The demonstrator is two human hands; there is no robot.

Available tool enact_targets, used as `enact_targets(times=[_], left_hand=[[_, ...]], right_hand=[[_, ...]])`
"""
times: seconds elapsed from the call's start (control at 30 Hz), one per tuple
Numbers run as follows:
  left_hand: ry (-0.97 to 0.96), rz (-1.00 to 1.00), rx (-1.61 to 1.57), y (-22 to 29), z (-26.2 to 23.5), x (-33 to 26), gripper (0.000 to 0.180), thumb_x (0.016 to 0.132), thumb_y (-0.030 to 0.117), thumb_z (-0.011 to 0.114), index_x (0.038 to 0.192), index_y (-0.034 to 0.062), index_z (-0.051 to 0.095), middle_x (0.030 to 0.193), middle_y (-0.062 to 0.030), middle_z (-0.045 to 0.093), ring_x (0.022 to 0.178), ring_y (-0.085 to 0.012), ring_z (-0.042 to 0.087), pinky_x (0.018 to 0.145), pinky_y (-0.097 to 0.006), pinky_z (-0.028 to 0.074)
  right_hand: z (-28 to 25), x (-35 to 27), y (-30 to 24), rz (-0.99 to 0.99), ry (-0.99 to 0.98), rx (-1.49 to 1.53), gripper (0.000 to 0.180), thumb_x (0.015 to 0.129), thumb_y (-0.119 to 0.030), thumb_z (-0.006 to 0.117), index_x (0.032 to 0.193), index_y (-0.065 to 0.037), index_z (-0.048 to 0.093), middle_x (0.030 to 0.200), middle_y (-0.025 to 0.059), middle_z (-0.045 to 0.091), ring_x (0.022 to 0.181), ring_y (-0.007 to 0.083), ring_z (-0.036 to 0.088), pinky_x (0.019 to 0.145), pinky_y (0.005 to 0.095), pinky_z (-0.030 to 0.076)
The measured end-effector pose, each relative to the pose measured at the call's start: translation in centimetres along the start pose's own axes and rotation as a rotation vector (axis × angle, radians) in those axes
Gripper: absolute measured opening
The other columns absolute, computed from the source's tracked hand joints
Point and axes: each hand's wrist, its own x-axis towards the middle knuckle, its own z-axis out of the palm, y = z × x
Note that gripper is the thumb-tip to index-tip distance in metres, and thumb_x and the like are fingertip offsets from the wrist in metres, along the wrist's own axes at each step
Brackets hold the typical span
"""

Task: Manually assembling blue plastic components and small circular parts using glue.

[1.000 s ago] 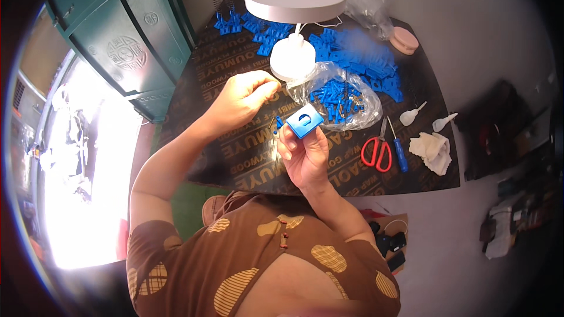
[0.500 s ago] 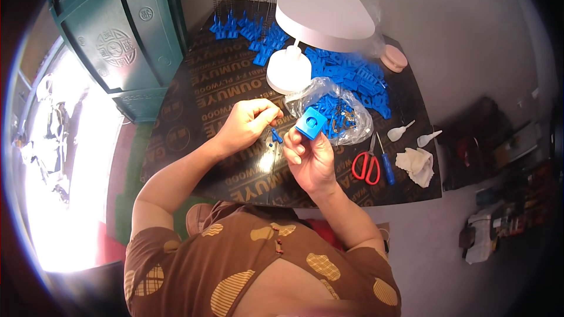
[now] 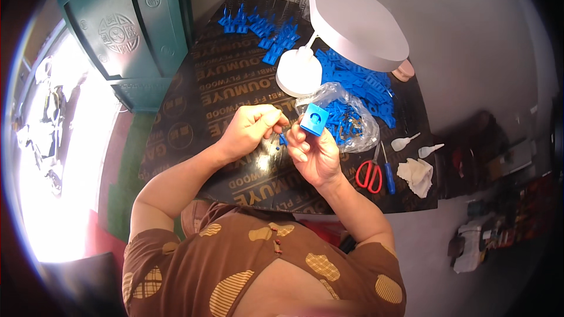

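Note:
My right hand (image 3: 317, 158) holds up a blue square plastic block (image 3: 314, 119), gripping it between thumb and fingers. A round recess shows in the block's face. Just left of it, my left hand (image 3: 255, 129) is closed with thumb and fingertips pressed together. Whatever it may pinch is too small or hidden to make out. A few small blue plastic pieces (image 3: 282, 139) lie on the dark table (image 3: 202, 114) between the hands, partly covered. Behind the block sits an open clear plastic bag (image 3: 369, 132) of small blue parts and metal bits.
A white lamp (image 3: 298, 73) stands behind the hands, its wide head (image 3: 358, 26) overhanging a blue parts heap (image 3: 364, 85). Blue pieces with upright springs (image 3: 261, 23) stand far left. Red-handled scissors (image 3: 369, 177), a blue screwdriver (image 3: 389, 179), white nozzles (image 3: 405, 141) and a crumpled cloth (image 3: 416, 177) lie right.
The whole view has turned slightly, so the lamp and table appear shifted. My left hand now covers more of the loose small pieces. My right hand keeps its grip on the block.

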Motion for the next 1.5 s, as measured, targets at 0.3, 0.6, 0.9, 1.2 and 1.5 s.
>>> enact_targets(times=[0.3,0.6,0.9,1.2,1.5], left_hand=[[-0.067,-0.304,-0.695,0.7,-0.7,0.4,0.054,0.103,0.033,0.030,0.091,-0.0084,0.064,0.076,-0.0152,0.064,0.066,-0.0201,0.059,0.061,-0.029,0.048],[-0.042,-0.197,-0.462,0.1,-0.2,-0.1,0.019,0.095,0.017,0.053,0.099,-0.0004,0.057,0.081,-0.0063,0.060,0.073,-0.0125,0.056,0.067,-0.025,0.045],[0.046,0.097,0.269,1.2,1.9,-0.9,0.042,0.073,0.009,0.076,0.109,0.0012,0.054,0.097,-0.0035,0.055,0.087,-0.0135,0.052,0.082,-0.028,0.045],[0.173,0.341,0.722,0.8,2.8,-1.0,0.053,0.057,0.014,0.086,0.096,0.0054,0.052,0.090,-0.0069,0.053,0.083,-0.0207,0.054,0.077,-0.032,0.046],[0.237,0.409,0.797,0.7,3.2,-0.8,0.048,0.058,0.012,0.084,0.094,0.0052,0.053,0.088,-0.0081,0.056,0.083,-0.0238,0.055,0.076,-0.034,0.046]], right_hand=[[-2.0,0.3,0.1,0.041,-0.085,0.000,0.031,0.098,-0.032,0.051,0.110,-0.004,0.054,0.090,0.0093,0.057,0.072,0.0109,0.050,0.059,0.0250,0.045],[-1.6,0.1,0.1,-0.045,-0.021,-0.059,0.027,0.097,-0.028,0.054,0.110,-0.004,0.053,0.086,0.0069,0.052,0.071,0.0107,0.045,0.057,0.0234,0.042],[-2.3,0.3,0.8,-0.089,-0.018,-0.048,0.024,0.098,-0.026,0.051,0.115,-0.008,0.050,0.089,0.0096,0.058,0.072,0.0143,0.053,0.059,0.0272,0.045],[-2.2,0.3,2.0,-0.084,-0.031,-0.076,0.027,0.097,-0.027,0.052,0.116,-0.007,0.050,0.090,0.0077,0.057,0.079,0.0142,0.056,0.067,0.0274,0.050],[-2.6,0.3,2.6,-0.019,-0.018,-0.029,0.030,0.096,-0.027,0.056,0.118,-0.008,0.049,0.094,0.0032,0.054,0.081,0.0115,0.053,0.069,0.0243,0.049]])
